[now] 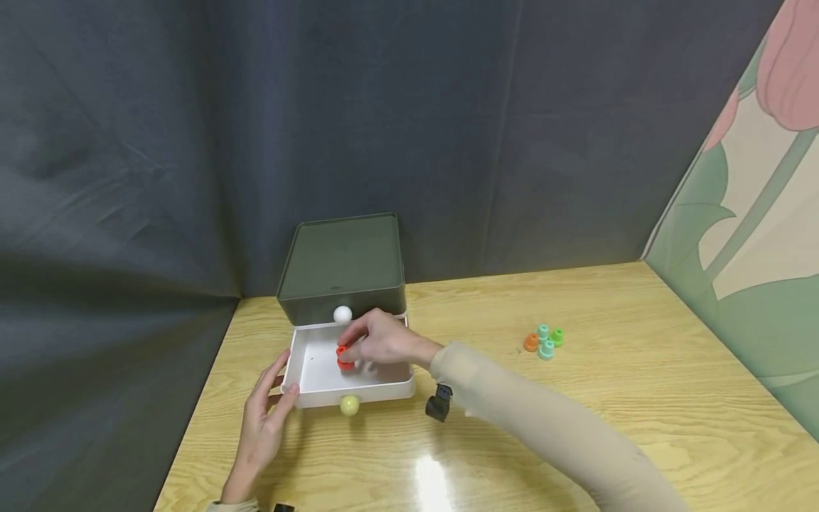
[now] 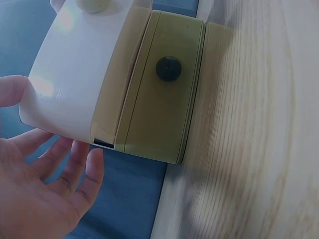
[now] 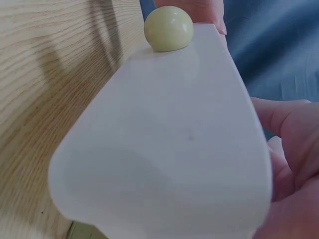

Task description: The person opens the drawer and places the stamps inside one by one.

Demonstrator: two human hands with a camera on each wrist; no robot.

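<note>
A white drawer (image 1: 355, 393) with a yellow-green ball knob (image 1: 349, 405) is pulled out of a dark green cabinet (image 1: 345, 256). My left hand (image 1: 261, 427) holds the drawer's front left corner, its thumb on the rim and its fingers along the outer side. In the left wrist view that hand's fingers (image 2: 92, 172) are spread beside the wall. Over the drawer, my right hand (image 1: 384, 339) pinches a small red peg (image 1: 345, 364) down inside it. The drawer's front wall (image 3: 164, 139) hides the peg in the right wrist view.
Several small pegs stand grouped on the wooden table (image 1: 614, 398) to the right: an orange peg (image 1: 531, 343), a green peg (image 1: 557, 337) and teal ones. A white knob (image 1: 343, 314) sits above the drawer, a dark knob (image 2: 168, 68) below. Dark curtain (image 1: 448, 142) hangs behind.
</note>
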